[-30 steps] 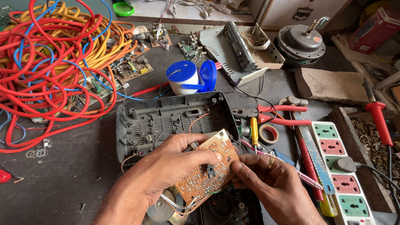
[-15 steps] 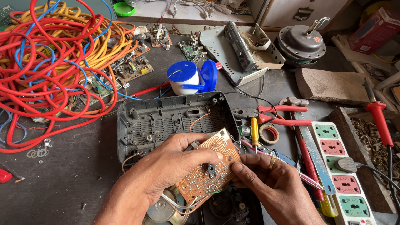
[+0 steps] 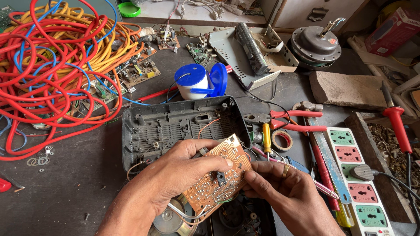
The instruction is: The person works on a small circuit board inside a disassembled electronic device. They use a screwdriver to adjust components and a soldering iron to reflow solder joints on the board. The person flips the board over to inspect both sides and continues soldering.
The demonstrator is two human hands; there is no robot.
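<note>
- Both hands grip the board (image 3: 218, 177), copper side up, above the desk's near edge: the left hand (image 3: 175, 177) closes over its left side with the thumb across the top, and the right hand (image 3: 284, 192) pinches its right edge between thumb and fingers. The hold is only at the edges, so a twist from either hand could flex the thin board and crack a track or a solder joint.
- White wires (image 3: 188, 214) run from the board's lower edge down toward the speaker (image 3: 168, 220) beneath it. Lifting or turning the board too far would likely pull them tight and tear them off their pads.
- A thin orange wire (image 3: 208, 126) lies loose in the open grey case (image 3: 175, 126) just behind the board; it could snag on a corner if the board swings back.
- The right hand's ring (image 3: 285, 170) sits close to bare solder points; it could bridge two of them if the board carries any charge.
- Pliers (image 3: 284, 120), a screwdriver (image 3: 267, 137) and a tape roll (image 3: 282, 140) crowd the desk just right of the case, and the power strip (image 3: 354, 175) near the right edge has a plug in it. A slipped board would land among metal tools.
</note>
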